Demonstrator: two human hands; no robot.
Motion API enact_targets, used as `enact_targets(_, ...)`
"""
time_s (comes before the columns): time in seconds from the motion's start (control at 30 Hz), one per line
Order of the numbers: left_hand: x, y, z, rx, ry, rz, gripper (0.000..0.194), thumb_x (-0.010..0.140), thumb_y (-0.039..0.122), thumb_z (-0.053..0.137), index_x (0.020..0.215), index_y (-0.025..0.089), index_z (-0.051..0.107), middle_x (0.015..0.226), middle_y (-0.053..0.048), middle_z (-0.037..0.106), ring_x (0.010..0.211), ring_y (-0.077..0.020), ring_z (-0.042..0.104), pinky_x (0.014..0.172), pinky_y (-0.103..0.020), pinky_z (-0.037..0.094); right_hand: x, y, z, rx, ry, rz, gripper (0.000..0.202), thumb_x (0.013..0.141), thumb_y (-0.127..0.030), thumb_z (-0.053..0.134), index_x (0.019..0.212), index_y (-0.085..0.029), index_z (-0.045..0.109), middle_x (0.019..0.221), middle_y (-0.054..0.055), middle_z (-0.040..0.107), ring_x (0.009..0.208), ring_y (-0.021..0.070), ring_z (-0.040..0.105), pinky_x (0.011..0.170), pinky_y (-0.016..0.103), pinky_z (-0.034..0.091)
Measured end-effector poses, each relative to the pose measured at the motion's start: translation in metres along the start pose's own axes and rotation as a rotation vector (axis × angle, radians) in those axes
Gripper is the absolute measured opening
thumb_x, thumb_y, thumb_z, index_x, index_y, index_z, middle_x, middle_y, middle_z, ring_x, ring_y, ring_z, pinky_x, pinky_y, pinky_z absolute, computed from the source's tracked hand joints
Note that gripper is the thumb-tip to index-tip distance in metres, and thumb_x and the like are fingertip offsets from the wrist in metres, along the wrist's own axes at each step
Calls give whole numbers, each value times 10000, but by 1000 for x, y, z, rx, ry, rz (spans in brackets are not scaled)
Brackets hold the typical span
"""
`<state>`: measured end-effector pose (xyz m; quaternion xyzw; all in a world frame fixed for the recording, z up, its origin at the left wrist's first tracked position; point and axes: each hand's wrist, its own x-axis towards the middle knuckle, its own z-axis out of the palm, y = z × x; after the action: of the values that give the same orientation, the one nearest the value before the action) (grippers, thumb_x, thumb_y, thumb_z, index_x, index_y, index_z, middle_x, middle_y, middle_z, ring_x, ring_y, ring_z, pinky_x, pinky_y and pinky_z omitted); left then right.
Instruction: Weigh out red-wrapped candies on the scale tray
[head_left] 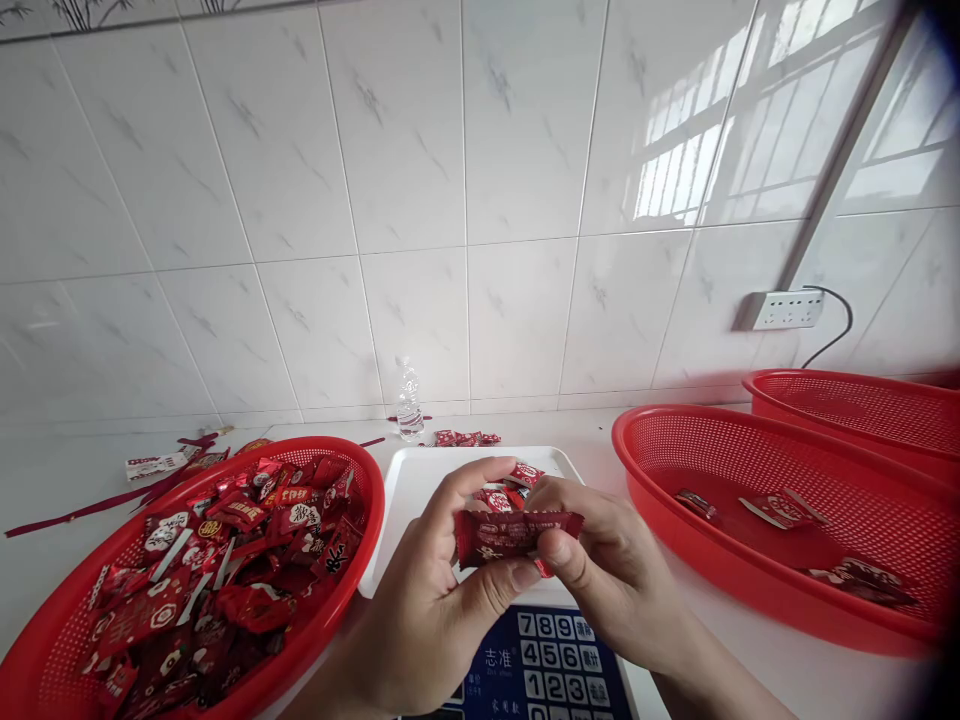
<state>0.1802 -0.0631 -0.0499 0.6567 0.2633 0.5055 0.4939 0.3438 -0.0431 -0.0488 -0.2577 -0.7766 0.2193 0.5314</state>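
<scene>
Between both hands, above the scale, is a dark red wrapped candy (499, 536) with light printing. The thumb and fingers of my left hand (435, 560) are closed on its left part. My right hand (615, 560) pinches its right end with thumb and index finger. Behind the hands, a few red candy packets (527, 474) lie on the white tray (409, 500) of the digital scale, partly hidden by my fingers. Below shows the scale's blue keypad (551, 660), its left part covered by my left hand.
A red basket (367, 500) heaped with wrapped candies stands at left. At right, another red basket (637, 440) holds several packets, with a third basket (780, 385) behind. A clear bottle (409, 400) and red packets (466, 439) sit near the tiled wall. A power strip (787, 310) hangs there.
</scene>
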Motion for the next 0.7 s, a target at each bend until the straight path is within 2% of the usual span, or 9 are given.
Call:
enact_targets(0.07,-1,0,-1,28,6,10,470,842,250,653,1283,311,502,862,-18,625,764,-134,598,767,-262,518,0,1,-2,12,-17,25,454,912,-543,439,635,-189,502,563,-13,499,515,93,430,475,223,347)
enact_targets(0.2,1,0,3,3,9,-25,435,846,269,651,1256,295,508,920,-29,644,798,-137,610,753,-242,518,1,1,-4,65,-44,68,419,929,-468,456,626,-182,499,561,-25,465,516,82,412,480,212,343)
enact_targets(0.33,7,-4,6,-113,135,18,340,856,287,639,1183,297,546,855,5,635,627,-75,548,612,-176,495,4,-1,-4,254,-108,166,372,938,-418,462,680,-178,581,580,-18,482,546,89,456,504,207,397)
enact_targets(0.43,11,-8,3,-144,176,93,236,876,310,609,1109,281,592,837,3,623,644,-85,527,592,-177,480,7,-4,-4,335,-158,213,324,921,-413,498,740,-179,630,626,-4,530,587,101,497,523,213,441)
enact_targets(0.5,12,-9,1,-94,180,104,177,892,333,579,1037,246,630,782,-6,609,662,-103,528,608,-195,483,7,-4,-4,334,-149,212,300,909,-407,523,741,-184,633,626,-11,530,583,96,494,521,207,446)
enact_targets(0.6,11,-7,2,32,170,65,208,887,376,573,930,203,679,696,-13,586,651,-117,536,631,-218,497,7,-4,-2,310,-114,207,276,902,-387,542,731,-183,618,609,-21,505,569,86,481,514,194,441)
enact_targets(0.7,11,-3,5,89,130,44,234,879,390,580,919,195,702,689,-19,603,642,-117,543,623,-213,498,7,-3,0,299,-98,217,280,901,-388,543,721,-179,593,589,-29,468,550,81,468,499,190,439)
